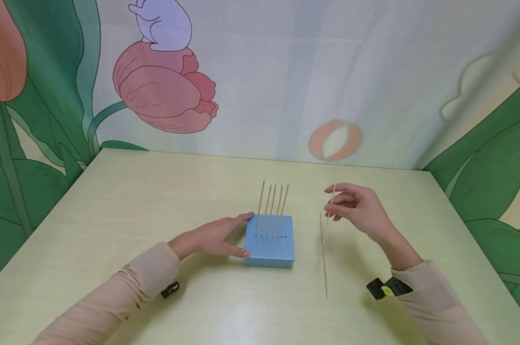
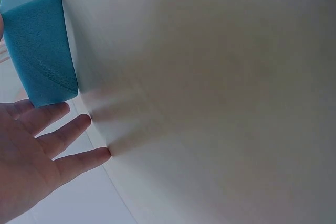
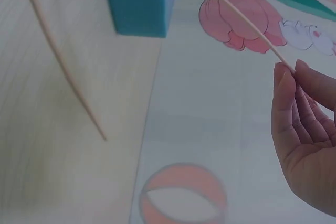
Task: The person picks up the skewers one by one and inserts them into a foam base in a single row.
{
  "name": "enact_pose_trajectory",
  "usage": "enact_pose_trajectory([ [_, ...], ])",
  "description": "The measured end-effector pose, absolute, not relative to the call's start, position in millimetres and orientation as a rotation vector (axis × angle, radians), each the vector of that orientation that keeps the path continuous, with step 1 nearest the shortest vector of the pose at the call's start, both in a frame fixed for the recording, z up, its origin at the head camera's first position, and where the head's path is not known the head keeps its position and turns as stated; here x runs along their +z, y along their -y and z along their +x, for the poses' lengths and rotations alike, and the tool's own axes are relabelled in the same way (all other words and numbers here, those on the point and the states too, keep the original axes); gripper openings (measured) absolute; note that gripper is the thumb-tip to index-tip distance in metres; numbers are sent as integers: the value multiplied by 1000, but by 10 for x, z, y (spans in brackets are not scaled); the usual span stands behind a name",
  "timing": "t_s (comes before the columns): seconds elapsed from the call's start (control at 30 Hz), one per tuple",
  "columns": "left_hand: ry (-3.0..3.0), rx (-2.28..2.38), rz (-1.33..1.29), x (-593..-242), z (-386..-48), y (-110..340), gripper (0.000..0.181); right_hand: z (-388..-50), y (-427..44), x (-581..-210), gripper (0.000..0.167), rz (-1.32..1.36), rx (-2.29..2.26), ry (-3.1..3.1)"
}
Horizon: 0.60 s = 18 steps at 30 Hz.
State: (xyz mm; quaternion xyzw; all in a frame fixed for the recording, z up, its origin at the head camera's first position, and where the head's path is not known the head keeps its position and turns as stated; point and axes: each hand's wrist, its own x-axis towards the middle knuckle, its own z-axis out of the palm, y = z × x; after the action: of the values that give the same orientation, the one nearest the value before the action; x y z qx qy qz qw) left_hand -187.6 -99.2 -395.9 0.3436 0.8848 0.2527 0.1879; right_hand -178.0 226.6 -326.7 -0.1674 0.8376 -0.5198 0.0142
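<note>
A light blue block (image 1: 270,253) stands on the table, with several thin wooden sticks (image 1: 273,211) upright in a row of holes and two bare holes at the row's right end. My left hand (image 1: 216,235) touches the block's left side, thumb by the near corner and index fingertip by the far one. Its other fingers (image 2: 68,139) spread out straight in the left wrist view. To the right, my right hand (image 1: 358,207) pinches a wooden stick (image 3: 241,18) between thumb and index finger, held slanting above the table. Another stick (image 1: 324,273) lies beneath it on the tabletop.
The pale wooden table (image 1: 156,191) ends at a cloth backdrop (image 1: 260,86) printed with flowers, leaves and a ball. Black wrist devices (image 1: 389,289) sit at both sleeves.
</note>
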Motion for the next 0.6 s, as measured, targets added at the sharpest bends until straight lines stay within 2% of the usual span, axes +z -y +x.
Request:
enact_pose_trajectory([
  [0.6, -2491, 706, 955, -3965, -1876, 995, 96, -1658, -1896, -3133, 17, -854, -1663, -2763],
])
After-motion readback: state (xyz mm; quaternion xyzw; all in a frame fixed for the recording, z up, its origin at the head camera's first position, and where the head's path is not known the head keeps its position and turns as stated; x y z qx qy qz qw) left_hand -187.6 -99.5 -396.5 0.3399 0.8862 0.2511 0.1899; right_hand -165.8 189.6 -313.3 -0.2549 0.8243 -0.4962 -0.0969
